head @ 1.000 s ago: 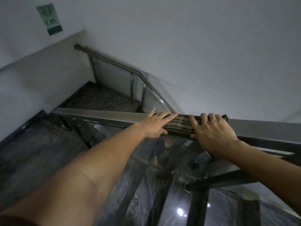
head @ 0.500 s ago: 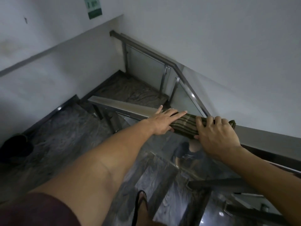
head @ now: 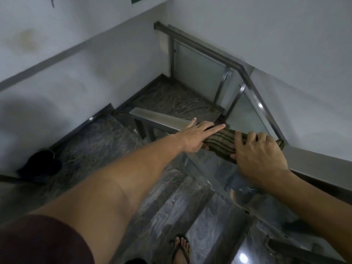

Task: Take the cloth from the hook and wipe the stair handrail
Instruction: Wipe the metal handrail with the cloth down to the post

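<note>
Handrail of brushed grey metal (head: 163,120), flat-topped, runs from the middle of the frame down to the right edge, above a glass panel (head: 207,180). Dark veined stone stairs (head: 91,141) fill the lower left. Draped over the rail at centre sits a folded olive-green cloth with dark stripes (head: 221,142); it looks soft, light and likely to slide, so pressing from above and wrapping round the rail edges should steady it. Left hand (head: 196,137) lies flat, fingers spread, on the cloth's left end. Right hand (head: 261,155) curls closed over its right end. A sandalled foot (head: 181,247) shows at the bottom. Ahead, the rail ends at a corner post.
</note>
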